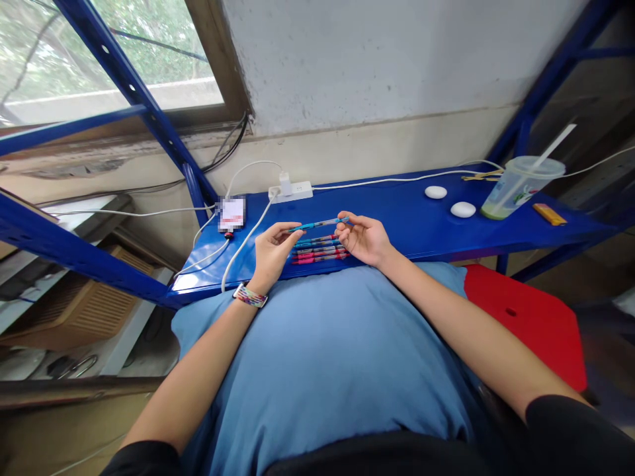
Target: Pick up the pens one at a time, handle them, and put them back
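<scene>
Blue pen (321, 223) is held crosswise over the desk (391, 208), its left end grasped by the fingers of the left hand (272, 256) and its right end pinched by those of the right hand (367, 241). Several blue, pink and red pens (320, 252) are laid side by side just nearer; a cup (520, 188) is placed far right.
</scene>
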`<state>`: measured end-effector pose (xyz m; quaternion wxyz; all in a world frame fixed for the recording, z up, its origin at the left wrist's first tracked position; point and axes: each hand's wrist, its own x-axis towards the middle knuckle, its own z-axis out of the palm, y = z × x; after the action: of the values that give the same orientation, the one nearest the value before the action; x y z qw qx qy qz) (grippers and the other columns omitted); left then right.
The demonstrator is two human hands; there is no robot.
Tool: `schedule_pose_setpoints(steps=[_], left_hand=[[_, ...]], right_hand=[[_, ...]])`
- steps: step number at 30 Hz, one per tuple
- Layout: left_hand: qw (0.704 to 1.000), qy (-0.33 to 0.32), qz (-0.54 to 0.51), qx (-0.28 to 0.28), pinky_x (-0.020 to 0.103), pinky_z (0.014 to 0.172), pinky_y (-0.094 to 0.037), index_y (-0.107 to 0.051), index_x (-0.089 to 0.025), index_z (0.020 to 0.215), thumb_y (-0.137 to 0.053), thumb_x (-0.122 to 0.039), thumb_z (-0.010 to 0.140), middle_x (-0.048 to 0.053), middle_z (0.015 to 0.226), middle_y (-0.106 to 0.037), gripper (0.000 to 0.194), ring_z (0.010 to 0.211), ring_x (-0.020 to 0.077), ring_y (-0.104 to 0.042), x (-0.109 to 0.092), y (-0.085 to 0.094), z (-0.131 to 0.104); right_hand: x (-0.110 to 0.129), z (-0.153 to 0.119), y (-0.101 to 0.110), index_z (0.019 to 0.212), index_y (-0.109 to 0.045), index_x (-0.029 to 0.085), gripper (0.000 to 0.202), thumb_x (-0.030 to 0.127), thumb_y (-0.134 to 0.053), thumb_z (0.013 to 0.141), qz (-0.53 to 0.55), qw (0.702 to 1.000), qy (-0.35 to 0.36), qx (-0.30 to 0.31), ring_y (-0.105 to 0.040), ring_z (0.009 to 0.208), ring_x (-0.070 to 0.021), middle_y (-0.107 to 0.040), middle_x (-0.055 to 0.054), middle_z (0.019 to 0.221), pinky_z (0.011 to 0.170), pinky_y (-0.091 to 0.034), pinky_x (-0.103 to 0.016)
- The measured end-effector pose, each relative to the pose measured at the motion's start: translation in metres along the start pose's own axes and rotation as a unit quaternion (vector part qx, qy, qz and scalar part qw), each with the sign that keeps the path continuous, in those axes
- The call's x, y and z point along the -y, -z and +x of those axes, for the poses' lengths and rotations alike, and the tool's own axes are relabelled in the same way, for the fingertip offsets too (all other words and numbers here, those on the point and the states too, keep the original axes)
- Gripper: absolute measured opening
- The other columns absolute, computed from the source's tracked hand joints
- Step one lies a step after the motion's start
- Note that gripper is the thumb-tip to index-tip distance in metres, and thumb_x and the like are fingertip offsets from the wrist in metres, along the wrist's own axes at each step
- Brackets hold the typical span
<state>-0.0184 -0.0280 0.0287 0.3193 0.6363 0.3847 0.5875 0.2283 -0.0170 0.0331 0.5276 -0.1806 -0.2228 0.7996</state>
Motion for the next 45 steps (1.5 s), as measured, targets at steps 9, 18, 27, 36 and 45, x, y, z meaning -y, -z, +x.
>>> schedule_pose_setpoints(steps=[9,18,27,36,45], left_hand=[[1.0,-0.002,-0.005,-0.006,0.038,0.091,-0.066,-0.084,-0.023,0.108,-0.09,-0.041,0.088,0.007,0.102,-0.084,0.028,0.096,0.0238,-0.082,0.0038,0.0014,0.0007],[1.0,-0.001,-0.01,-0.007,0.04,0.095,-0.066,-0.083,-0.022,0.107,-0.09,-0.042,0.088,0.007,0.102,-0.084,0.028,0.099,0.0249,-0.082,0.002,0.0005,0.0005],[1.0,0.0,-0.01,-0.007,0.039,0.095,-0.066,-0.083,-0.021,0.108,-0.089,-0.041,0.088,0.008,0.101,-0.084,0.029,0.099,0.0249,-0.083,0.0023,0.0005,0.0003],[1.0,0.004,-0.013,-0.007,0.041,0.096,-0.066,-0.083,-0.021,0.106,-0.09,-0.043,0.087,0.007,0.1,-0.084,0.029,0.099,0.0257,-0.083,-0.0009,-0.0005,-0.0006],[1.0,0.004,-0.016,-0.004,0.041,0.095,-0.066,-0.083,-0.021,0.105,-0.09,-0.042,0.087,0.007,0.098,-0.084,0.029,0.097,0.0252,-0.083,-0.0005,-0.0004,-0.0006]], right_hand=[[-0.0014,0.0012,0.0024,0.107,-0.067,0.018,0.019,0.013,-0.052,0.096,0.009,1.0,-0.003,0.014,-0.07,0.068,-0.0153,-0.071,-0.004,0.076,0.061,-0.065,-0.021],[0.0,-0.0028,-0.001,0.111,-0.067,0.019,0.02,0.016,-0.05,0.101,0.007,1.0,-0.003,0.023,-0.071,0.071,-0.0148,-0.073,-0.004,0.079,0.064,-0.066,-0.022],[-0.0002,-0.0034,-0.0028,0.107,-0.069,0.018,0.021,0.013,-0.05,0.1,0.009,1.0,-0.004,0.016,-0.071,0.07,-0.0136,-0.072,-0.004,0.076,0.064,-0.065,-0.019],[0.0002,-0.0042,-0.0035,0.107,-0.068,0.019,0.019,0.013,-0.052,0.099,0.004,1.0,-0.001,0.02,-0.071,0.068,-0.0138,-0.072,-0.003,0.076,0.062,-0.066,-0.02],[0.0009,-0.0037,-0.0051,0.11,-0.07,0.017,0.022,0.013,-0.048,0.105,0.017,1.0,-0.004,0.008,-0.072,0.068,-0.0127,-0.073,-0.004,0.078,0.065,-0.066,-0.018]])
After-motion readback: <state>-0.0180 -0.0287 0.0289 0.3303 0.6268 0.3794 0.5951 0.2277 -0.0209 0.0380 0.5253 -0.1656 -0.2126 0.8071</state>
